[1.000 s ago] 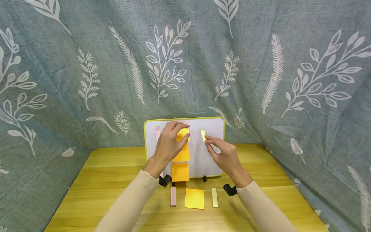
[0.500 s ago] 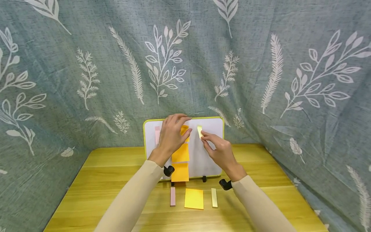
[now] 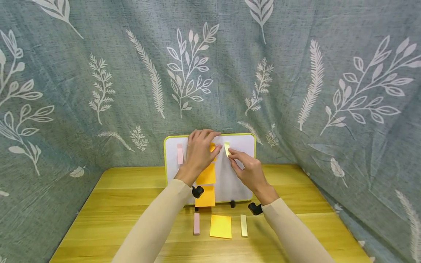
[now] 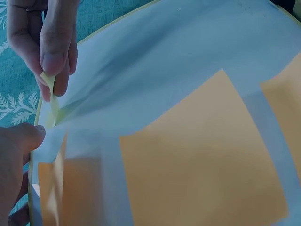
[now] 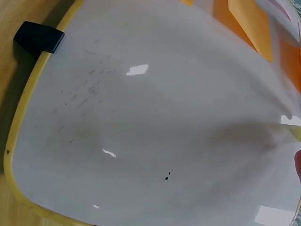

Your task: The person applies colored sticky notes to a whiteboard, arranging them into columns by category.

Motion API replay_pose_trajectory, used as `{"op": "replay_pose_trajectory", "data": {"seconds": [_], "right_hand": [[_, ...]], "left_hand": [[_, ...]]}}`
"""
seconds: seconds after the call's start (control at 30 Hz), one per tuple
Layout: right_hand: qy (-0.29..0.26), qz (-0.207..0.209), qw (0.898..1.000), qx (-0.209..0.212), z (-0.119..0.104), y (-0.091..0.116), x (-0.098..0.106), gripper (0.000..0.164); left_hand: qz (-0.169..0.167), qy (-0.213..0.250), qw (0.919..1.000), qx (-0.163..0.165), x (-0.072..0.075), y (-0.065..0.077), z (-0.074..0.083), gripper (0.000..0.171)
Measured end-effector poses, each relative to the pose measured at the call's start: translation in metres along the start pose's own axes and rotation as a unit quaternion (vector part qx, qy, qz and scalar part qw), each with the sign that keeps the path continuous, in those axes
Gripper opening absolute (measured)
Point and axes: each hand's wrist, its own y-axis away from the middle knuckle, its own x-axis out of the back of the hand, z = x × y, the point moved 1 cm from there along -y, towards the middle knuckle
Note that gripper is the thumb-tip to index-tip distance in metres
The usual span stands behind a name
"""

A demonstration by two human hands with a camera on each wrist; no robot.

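Note:
A small whiteboard (image 3: 240, 175) with a yellow-green frame stands upright on the table. My right hand (image 3: 251, 173) pinches the lower end of a narrow pale-yellow sticky note (image 3: 227, 148) between thumb and fingers. In the left wrist view, the far end of that sticky note (image 4: 54, 115) meets the board. My left hand (image 3: 201, 151) grips the board's top edge, thumb in front. It partly covers the uppermost of several orange sticky notes (image 3: 205, 174) in a column. A pink sticky strip (image 3: 179, 153) is on the board's left side.
In front of the board lie a pink sticky pad (image 3: 196, 224), an orange-yellow square pad (image 3: 220, 226) and a pale-yellow narrow pad (image 3: 244, 225). Black feet (image 3: 232, 204) support the board on the wooden table (image 3: 131, 212). A patterned curtain (image 3: 223, 73) hangs behind.
My right hand has brought the pale-yellow sticky note slightly left and up on the board. My left hand has moved up and right to the board's top edge.

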Motion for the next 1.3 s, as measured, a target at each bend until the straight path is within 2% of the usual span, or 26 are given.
{"op": "replay_pose_trajectory", "data": {"seconds": [0.17,0.57,0.83,1.3], "right_hand": [[0.002,-0.003,1.000,-0.004,0.003,0.002,-0.002,0.024],[0.006,-0.012,1.000,-0.010,0.003,0.005,-0.004,0.022],[0.007,-0.008,1.000,-0.009,0.003,0.006,-0.005,0.023],[0.009,-0.007,1.000,-0.014,0.000,0.007,-0.005,0.022]], "left_hand": [[0.003,-0.007,0.9998,0.016,-0.006,-0.003,0.005,0.045],[0.036,-0.026,0.9973,0.058,-0.021,-0.007,0.014,0.049],[0.057,-0.046,0.9949,0.070,-0.027,-0.010,0.018,0.050],[0.091,0.001,0.9908,0.101,-0.035,-0.012,0.018,0.038]]}}
